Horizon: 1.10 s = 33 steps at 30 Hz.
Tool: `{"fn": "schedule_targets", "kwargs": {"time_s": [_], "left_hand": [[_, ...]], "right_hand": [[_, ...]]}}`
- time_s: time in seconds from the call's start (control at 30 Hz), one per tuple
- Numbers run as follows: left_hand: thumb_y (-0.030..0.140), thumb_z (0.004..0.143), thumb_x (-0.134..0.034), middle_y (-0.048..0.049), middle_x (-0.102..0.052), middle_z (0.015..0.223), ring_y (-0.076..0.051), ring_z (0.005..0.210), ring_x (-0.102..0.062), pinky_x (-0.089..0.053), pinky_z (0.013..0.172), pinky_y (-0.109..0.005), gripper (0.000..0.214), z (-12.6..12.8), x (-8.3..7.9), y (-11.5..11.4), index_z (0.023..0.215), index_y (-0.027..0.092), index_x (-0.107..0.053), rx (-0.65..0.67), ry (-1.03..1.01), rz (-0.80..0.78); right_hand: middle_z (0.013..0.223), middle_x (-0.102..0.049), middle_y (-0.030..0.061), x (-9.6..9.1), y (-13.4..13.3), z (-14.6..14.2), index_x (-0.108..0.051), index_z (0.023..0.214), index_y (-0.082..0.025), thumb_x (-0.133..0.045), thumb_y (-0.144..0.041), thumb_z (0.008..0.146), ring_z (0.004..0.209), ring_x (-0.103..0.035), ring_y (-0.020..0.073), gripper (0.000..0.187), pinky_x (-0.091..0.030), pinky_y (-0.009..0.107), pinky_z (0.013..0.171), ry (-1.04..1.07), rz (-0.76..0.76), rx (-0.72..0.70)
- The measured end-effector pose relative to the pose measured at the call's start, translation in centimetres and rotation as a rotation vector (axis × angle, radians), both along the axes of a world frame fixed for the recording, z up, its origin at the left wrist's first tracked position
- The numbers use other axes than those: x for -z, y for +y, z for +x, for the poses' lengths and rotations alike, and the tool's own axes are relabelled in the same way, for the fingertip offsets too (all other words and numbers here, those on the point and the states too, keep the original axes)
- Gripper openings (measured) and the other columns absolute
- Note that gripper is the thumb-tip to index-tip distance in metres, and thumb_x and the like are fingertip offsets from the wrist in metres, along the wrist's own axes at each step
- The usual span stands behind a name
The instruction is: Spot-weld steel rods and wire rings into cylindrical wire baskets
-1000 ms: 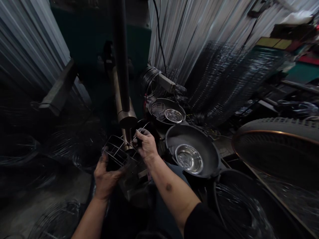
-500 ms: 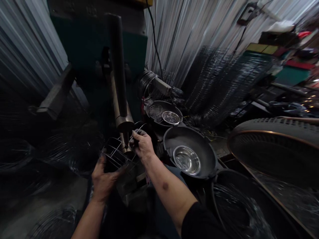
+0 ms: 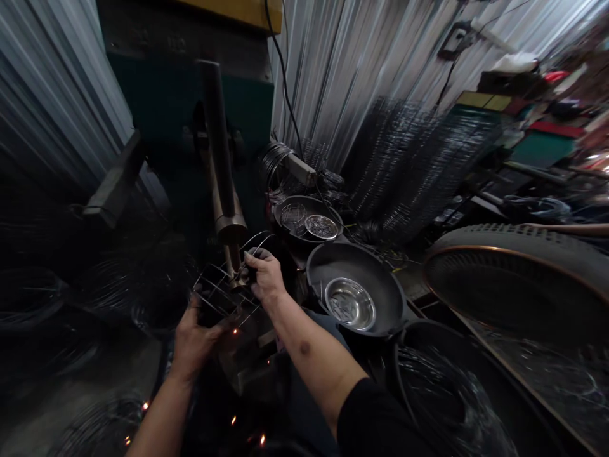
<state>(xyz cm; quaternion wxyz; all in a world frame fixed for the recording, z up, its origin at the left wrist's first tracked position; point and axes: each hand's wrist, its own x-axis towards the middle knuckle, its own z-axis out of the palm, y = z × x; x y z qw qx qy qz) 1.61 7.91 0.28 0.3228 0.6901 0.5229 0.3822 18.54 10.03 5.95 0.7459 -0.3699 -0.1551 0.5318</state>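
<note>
Between my hands is a wire frame (image 3: 215, 293) of crossed metal rods with a curved rod at its far right, like a small basket or rack. My left hand (image 3: 194, 339) grips its near left edge, thumb and fingers apart around the rods. My right hand (image 3: 265, 274) pinches the frame's right side, close to the brass-coloured electrode (image 3: 233, 259) of a welding machine (image 3: 143, 89). The electrode tip meets the rods in the middle of the frame. Orange sparks (image 3: 233, 420) fall below my hands. My right fingertips are partly hidden.
To the right, a dark pan (image 3: 385, 279) holds a shiny metal bowl (image 3: 349, 304) with small pieces. A farther pan (image 3: 290, 231) carries another bowl and wire parts. A round fan (image 3: 514, 285) stands at the right. Tall stacks of wire rings (image 3: 413, 165) lean by the corrugated wall (image 3: 323, 70).
Sparks have appeared below the frame. The upper electrode now sits lower on the wire frame, while both hands keep their grip. The view has shifted slightly.
</note>
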Motion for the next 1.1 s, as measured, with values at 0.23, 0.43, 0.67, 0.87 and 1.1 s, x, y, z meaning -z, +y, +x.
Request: {"fn": "schedule_targets", "kwargs": {"time_s": [0.23, 0.43, 0.67, 0.87, 1.1], "left_hand": [[0.054, 0.075, -0.063, -0.0093, -0.067, 0.117, -0.031, 0.114, -0.059, -0.045, 0.102, -0.048, 0.054, -6.1, -2.6, -2.4, 0.119, 0.022, -0.064, -0.198, 0.070, -0.038], [0.053, 0.078, -0.060, -0.0093, -0.066, 0.120, -0.026, 0.111, -0.061, -0.048, 0.099, -0.040, 0.055, -1.6, -6.2, -6.0, 0.121, 0.019, -0.062, 0.110, 0.130, 0.211], [0.044, 0.079, -0.062, -0.0052, -0.073, 0.098, -0.022, 0.089, -0.069, -0.057, 0.080, -0.032, 0.034, -1.0, -5.9, -7.9, 0.101, 0.020, -0.072, 0.146, -0.036, 0.128], [0.039, 0.082, -0.063, -0.0018, -0.073, 0.099, -0.017, 0.087, -0.068, -0.056, 0.080, -0.028, 0.027, -1.6, -7.2, -9.4, 0.103, 0.024, -0.071, 0.251, -0.031, 0.236], [0.036, 0.083, -0.062, 0.0001, -0.072, 0.097, -0.017, 0.087, -0.068, -0.056, 0.079, -0.027, 0.025, -2.4, -9.2, -10.0, 0.104, 0.027, -0.071, 0.264, 0.006, 0.376]], "right_hand": [[0.066, -0.059, -0.0033, 4.9, -6.8, -5.1, -0.055, 0.074, -0.020, -0.064, -0.028, 0.071, 0.057, -0.057, 0.0125, 0.012, -0.050, 0.025, 0.058, -0.655, 0.050, 0.076], [0.092, -0.071, 0.0077, 11.5, -12.8, -10.2, -0.062, 0.093, -0.018, -0.060, -0.018, 0.072, 0.081, -0.065, 0.0199, 0.021, -0.052, 0.028, 0.075, -1.366, 0.156, -0.309], [0.084, -0.069, 0.0073, 5.3, -16.2, -4.4, -0.065, 0.099, -0.017, -0.060, -0.022, 0.077, 0.076, -0.063, 0.0200, 0.023, -0.051, 0.028, 0.069, -1.752, 0.308, -0.202], [0.102, -0.068, 0.0098, -0.1, -15.2, 2.7, -0.068, 0.107, -0.019, -0.062, -0.023, 0.084, 0.097, -0.060, 0.0226, 0.024, -0.047, 0.038, 0.088, -1.735, 0.282, 0.164], [0.103, -0.063, 0.0077, -0.2, -14.0, 2.2, -0.071, 0.105, -0.024, -0.056, -0.021, 0.086, 0.098, -0.059, 0.0182, 0.025, -0.050, 0.031, 0.086, -1.572, 0.401, 0.021]]}}
